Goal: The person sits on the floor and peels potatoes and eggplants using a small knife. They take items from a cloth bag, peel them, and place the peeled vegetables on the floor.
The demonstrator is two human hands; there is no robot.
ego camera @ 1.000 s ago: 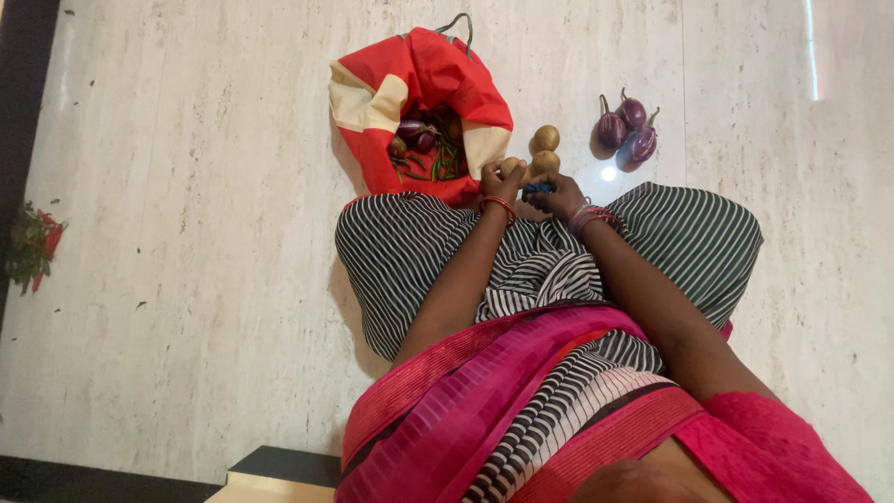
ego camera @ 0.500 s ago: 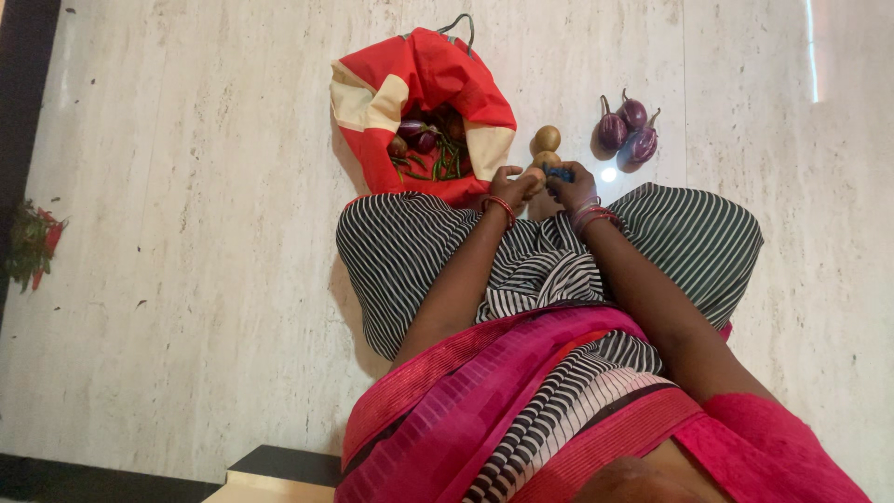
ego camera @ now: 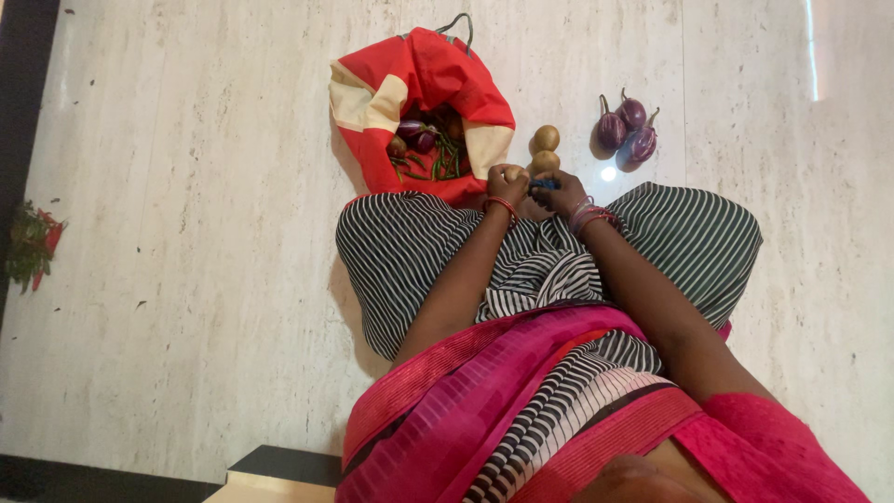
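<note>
**Seated on marble floor, both hands on a potato and a small blue tool**

Setting: pale cream marble floor (ego camera: pixel 186 233), veined, glossy; a bright light reflection shows near the right edge and a small glare spot lies just below the aubergines. A dark band runs along the left edge of the view. A dark-topped step or ledge (ego camera: pixel 279 463) sits at the bottom of the view. The person sits on the floor, knees apart, in black-and-white striped cloth with a pink drape.

Left hand (ego camera: pixel 506 183): grip closed around a brown potato (ego camera: pixel 512 172), held just above the lap, between the knees. Red bangle at the wrist.

Right hand (ego camera: pixel 559 194): grip closed on a small blue tool (ego camera: pixel 545 184), its tip against or just beside the held potato; whether it touches, I cannot tell. Several bangles at the wrist.

Nearby: two more potatoes (ego camera: pixel 545 149) lie on the floor just beyond the hands. A red and cream cloth bag (ego camera: pixel 419 84) stands open to the left of them, holding green beans or chillies and small purple aubergines. Three purple aubergines (ego camera: pixel 626 129) lie together on the floor to the right, apart from the potatoes. A small heap of red and green chillies (ego camera: pixel 33 242) lies at the far left edge, well apart from everything else.
</note>
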